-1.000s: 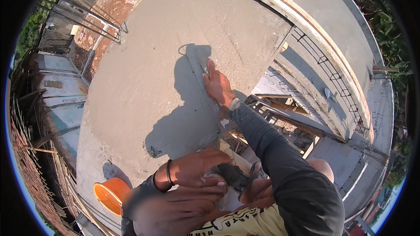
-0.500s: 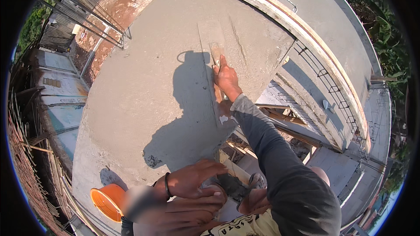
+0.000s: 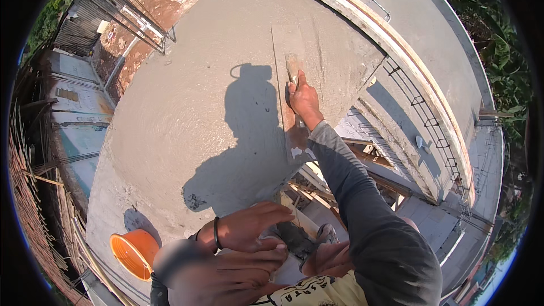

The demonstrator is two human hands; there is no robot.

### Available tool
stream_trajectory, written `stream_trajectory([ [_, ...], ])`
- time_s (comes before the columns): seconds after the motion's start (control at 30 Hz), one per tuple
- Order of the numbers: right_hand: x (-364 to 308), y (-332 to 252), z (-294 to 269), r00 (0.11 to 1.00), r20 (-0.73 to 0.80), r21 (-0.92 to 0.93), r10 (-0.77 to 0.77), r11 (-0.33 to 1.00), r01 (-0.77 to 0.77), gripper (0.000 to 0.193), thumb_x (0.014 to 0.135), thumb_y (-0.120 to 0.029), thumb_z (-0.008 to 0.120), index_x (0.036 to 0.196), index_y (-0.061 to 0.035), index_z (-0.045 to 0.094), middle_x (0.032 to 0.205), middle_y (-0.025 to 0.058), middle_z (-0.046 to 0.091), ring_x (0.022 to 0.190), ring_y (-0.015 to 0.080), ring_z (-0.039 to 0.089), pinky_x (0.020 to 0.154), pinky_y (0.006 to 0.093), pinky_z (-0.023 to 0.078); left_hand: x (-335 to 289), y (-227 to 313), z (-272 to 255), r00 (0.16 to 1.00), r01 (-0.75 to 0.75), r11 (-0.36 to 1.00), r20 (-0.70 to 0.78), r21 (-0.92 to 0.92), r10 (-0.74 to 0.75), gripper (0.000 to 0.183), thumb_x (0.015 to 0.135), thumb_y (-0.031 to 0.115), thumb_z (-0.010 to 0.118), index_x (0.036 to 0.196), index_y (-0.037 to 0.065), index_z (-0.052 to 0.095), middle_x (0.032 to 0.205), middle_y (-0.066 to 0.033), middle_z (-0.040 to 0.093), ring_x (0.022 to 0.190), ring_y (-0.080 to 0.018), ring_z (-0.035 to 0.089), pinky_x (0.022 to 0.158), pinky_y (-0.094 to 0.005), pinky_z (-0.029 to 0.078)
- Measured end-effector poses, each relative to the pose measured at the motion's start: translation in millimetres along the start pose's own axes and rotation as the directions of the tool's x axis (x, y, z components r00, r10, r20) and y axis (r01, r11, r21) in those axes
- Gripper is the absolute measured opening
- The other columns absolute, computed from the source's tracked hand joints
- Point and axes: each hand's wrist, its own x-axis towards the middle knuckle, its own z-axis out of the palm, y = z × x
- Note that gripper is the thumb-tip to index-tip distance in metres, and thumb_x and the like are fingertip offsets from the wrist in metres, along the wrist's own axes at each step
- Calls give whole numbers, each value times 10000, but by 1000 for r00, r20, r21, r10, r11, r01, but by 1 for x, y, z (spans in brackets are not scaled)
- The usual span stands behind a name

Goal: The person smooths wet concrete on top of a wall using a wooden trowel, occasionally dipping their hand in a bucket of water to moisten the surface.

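Observation:
My right hand (image 3: 304, 101) is closed round the handle of a long cement float (image 3: 282, 45), its index finger stretched forward along the grip. The float lies flat on wet grey concrete (image 3: 170, 107), near the slab's right side. A shallow ridge of concrete runs along the blade's right. My left hand (image 3: 255, 225), with a dark band at the wrist, is held over my bent leg near the slab's front edge. Its fingers are stretched out and nothing is in them. My shadow (image 3: 249, 107) falls on the concrete left of the float.
An orange bucket (image 3: 134, 254) stands at the slab's lower left. A long timber form edge (image 3: 362, 17) curves along the far right side, with steel reinforcement (image 3: 422, 102) beyond it. Below the slab's right edge are openings with boards (image 3: 368, 153). Steel bars (image 3: 119, 17) rise at the far left.
My right hand and the float have shifted slightly to the right across the concrete. The view has tilted a little. My left hand stays over my leg.

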Motion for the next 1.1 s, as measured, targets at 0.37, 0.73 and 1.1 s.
stream_trajectory([
  [0.37,29,18,-25,994,-104,-42,-39,999,35,589,971,-343,538,1478,-96,369,1007,260,698,950,426,678,839,509,537,-9,3,-1,1000,12,999,-26,30,-11,635,825,227,785,1343,-12,507,1372,-213,508,1261,-377,485,1039,-435,439],
  [0.73,11,47,-37,992,-114,-117,-51,992,37,594,982,-378,529,1500,-138,366,980,231,708,955,427,668,811,517,529,3,5,-2,1000,11,993,9,113,-12,637,832,227,777,1361,4,501,1394,-208,483,1278,-381,468,1043,-438,435],
  [1.1,55,96,-80,959,-272,-47,72,995,-88,568,963,-354,555,1459,-124,402,1048,272,685,1005,432,664,863,506,530,17,4,-6,999,2,992,39,124,-7,663,817,228,793,1368,7,497,1401,-212,474,1296,-389,451,1038,-436,441],
])
